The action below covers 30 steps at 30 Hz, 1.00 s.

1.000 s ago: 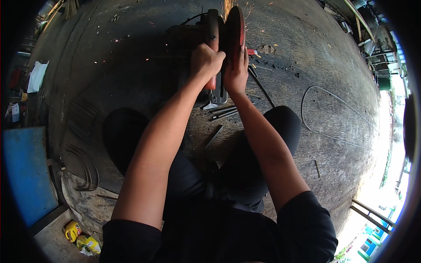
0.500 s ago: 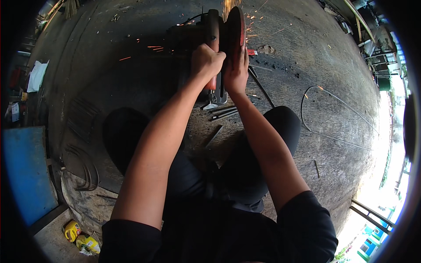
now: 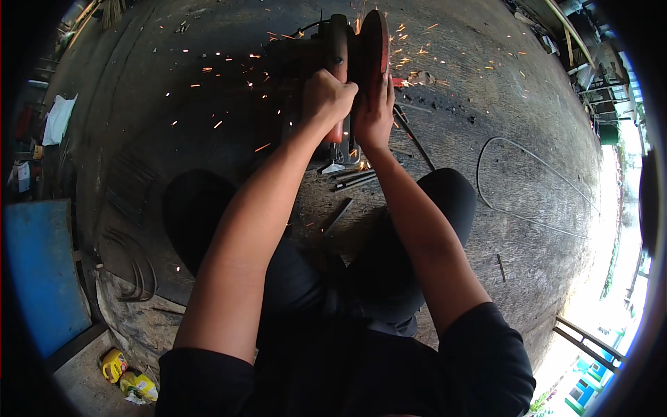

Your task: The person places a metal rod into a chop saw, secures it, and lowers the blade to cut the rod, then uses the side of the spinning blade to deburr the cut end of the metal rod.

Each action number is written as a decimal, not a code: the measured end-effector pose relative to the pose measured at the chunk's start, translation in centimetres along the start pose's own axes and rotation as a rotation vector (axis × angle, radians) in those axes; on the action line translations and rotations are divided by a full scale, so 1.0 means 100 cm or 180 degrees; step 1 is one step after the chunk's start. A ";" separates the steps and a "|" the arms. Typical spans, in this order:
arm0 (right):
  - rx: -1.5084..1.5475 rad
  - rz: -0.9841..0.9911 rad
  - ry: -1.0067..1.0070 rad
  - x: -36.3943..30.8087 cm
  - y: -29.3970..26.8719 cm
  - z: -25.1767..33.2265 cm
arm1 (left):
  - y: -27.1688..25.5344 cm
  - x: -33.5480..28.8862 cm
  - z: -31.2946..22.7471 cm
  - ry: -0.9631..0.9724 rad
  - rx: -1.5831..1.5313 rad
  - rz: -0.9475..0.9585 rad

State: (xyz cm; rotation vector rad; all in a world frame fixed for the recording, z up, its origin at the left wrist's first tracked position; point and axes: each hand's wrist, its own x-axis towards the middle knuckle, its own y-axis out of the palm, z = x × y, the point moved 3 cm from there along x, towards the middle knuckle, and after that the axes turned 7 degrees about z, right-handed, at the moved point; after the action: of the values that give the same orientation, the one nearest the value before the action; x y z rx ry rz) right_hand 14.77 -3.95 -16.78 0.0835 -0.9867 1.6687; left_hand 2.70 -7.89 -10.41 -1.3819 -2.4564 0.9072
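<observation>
The red handle [image 3: 336, 62] is looking smooth, the disc guard [image 3: 381, 59] is showing worn, matt paint, the metal bars [image 3: 356, 183] are appearing dull, the trousers [image 3: 448, 198] are showing matt cloth, and the floor [image 3: 458, 139] is looking rough.

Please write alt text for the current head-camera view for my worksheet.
A person's left hand grips the red handle of a power tool, the right hand at its red-edged disc, as orange sparks scatter around. Short dark rods lie on the floor near the knees.
</observation>
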 end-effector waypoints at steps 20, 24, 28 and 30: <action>0.0051 -0.0069 0.0011 -0.002 0.002 0.002 | 0.001 0.000 0.004 0.0035 0.0031 -0.0139; 0.0026 -0.0051 0.0042 -0.002 0.002 0.000 | 0.000 -0.002 0.002 0.0016 -0.0006 -0.0110; 0.0041 -0.0073 -0.0015 -0.002 0.002 0.001 | 0.001 0.000 0.004 -0.0005 0.0048 -0.0139; 0.0006 -0.0084 -0.0044 -0.002 0.001 0.002 | 0.001 -0.001 0.003 0.0000 0.0031 -0.0146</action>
State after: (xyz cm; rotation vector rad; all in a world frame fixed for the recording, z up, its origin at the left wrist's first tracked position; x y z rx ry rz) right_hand 14.68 -4.22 -16.79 0.1089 -0.9904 1.6468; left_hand 2.69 -8.02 -10.75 -1.3169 -2.4695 0.9080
